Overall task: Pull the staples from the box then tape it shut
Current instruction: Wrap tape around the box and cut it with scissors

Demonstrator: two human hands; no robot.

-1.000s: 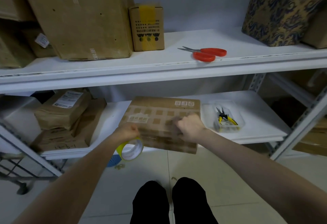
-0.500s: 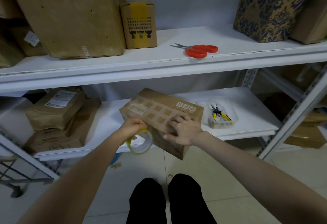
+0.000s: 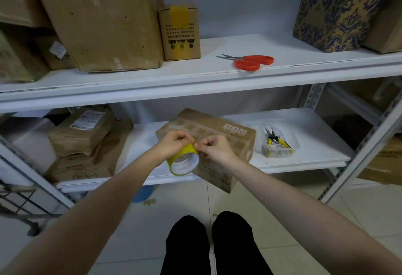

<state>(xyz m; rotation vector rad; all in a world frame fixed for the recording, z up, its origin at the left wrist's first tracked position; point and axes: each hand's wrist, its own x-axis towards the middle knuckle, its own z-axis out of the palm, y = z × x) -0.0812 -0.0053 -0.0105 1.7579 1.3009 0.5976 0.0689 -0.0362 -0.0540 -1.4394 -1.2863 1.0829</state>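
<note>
A flat brown cardboard box (image 3: 219, 132) with printed squares lies turned at an angle on the lower white shelf (image 3: 315, 135), one corner hanging over the front edge. In front of it my left hand (image 3: 174, 144) grips a yellow tape roll (image 3: 183, 161) at its top. My right hand (image 3: 214, 147) pinches at the roll's rim right beside the left fingers. The tape's loose end is too small to make out.
A clear plastic tray (image 3: 276, 144) with yellow-handled pliers sits right of the box. Red scissors (image 3: 250, 61) lie on the upper shelf among several cardboard boxes. Wrapped brown parcels (image 3: 82, 131) are stacked at lower left. A metal upright (image 3: 356, 161) stands right.
My right hand has left the box top and come to the tape roll. My left hand has lifted the roll up in front of the box, which had been turned askew.
</note>
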